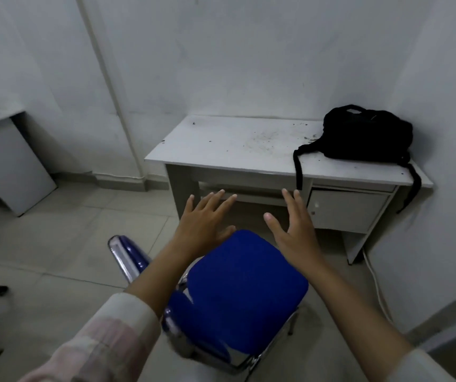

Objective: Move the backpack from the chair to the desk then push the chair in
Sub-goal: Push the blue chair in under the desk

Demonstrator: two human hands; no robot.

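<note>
A black backpack (367, 133) lies on the right end of the white desk (235, 144), against the wall, with its straps dangling over the desk's front edge. A chair with a blue padded seat (240, 288) and chrome frame stands in front of the desk, outside the knee space. My left hand (205, 224) and my right hand (293, 224) hover above the far edge of the seat, fingers spread, holding nothing.
The desk has a small cabinet door (348, 210) under its right side. A second white desk (3, 161) stands at the left wall. A white cable (375, 282) runs along the floor by the right wall. Tiled floor lies to the left.
</note>
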